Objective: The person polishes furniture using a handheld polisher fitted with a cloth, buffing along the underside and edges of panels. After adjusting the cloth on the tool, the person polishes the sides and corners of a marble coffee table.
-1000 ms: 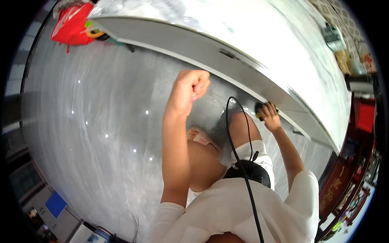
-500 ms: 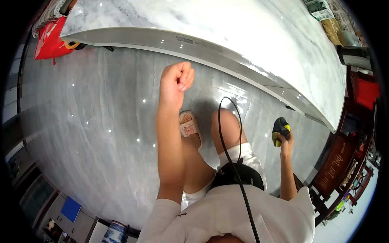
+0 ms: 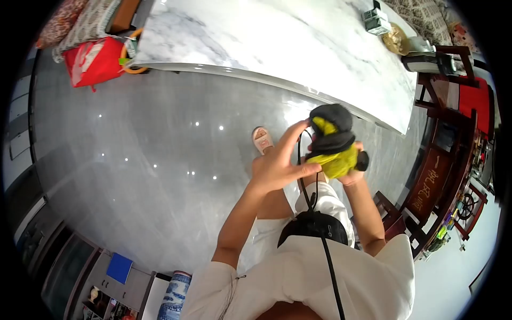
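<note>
R hand (image 3: 351, 178) is curled round the black-yellow bundle (image 3: 334, 142), up near the bench (image 3: 245, 37). L hand (image 3: 278, 163) is spread at its side. Prob. 2-hand handling now; next move needs a steady R grip.

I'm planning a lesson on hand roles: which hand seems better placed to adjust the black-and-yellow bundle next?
Probably the left hand: it is spread open beside the black-and-yellow bundle, while the right hand grips it from the other side and could steady it.
</note>
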Demonstrator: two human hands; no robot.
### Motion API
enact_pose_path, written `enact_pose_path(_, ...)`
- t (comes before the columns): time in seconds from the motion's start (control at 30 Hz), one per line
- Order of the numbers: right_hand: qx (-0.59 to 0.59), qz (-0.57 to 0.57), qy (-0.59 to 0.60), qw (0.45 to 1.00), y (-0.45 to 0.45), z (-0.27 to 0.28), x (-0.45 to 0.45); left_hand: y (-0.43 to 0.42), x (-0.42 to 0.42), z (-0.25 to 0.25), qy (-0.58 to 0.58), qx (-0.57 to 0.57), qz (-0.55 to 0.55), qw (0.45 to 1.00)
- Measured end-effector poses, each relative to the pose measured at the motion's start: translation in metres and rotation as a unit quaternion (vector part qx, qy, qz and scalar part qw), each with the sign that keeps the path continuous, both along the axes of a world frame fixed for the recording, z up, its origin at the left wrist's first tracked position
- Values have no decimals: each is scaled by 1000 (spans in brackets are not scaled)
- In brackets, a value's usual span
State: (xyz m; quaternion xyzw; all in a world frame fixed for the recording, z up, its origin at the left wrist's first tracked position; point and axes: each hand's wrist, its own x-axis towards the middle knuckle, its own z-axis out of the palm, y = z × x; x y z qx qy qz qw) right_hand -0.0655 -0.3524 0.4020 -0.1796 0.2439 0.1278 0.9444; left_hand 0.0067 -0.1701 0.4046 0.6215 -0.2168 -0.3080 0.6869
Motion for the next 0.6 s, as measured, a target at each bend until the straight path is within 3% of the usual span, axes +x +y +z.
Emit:
enact_pose_path(0.03, -3, -2, 30, 1000, 8, 16, -8, 6, -6, 24, 9, 60, -7, 998)
enact_pose_path(0.13, 25, -5, 65, 998, 36, 68, -25, 23, -26, 86, 46, 58, 33, 997)
enact_pose_path(0.2, -59, 61, 36, 996, 50, 101, -45, 41, -50, 131, 70, -12, 112, 991)
enact_pose_path(0.27, -145, 150, 85, 974, 53, 100, -52, 56, -63, 115, 16, 15, 124, 992)
enact_pose_path(0.33, -238, 128, 74, 960, 73, 136, -54, 63, -71, 124, 17, 137, 171, 976)
enact_pose_path(0.4, -275, 144, 70, 948, 67, 134, -67, 59, -79, 134, -19, 202, 179, 963)
enact_pose_path(0.6, -275, 47, 3, 960, 88, 142, -118, 75, -95, 138, 0, 75, 150, 986)
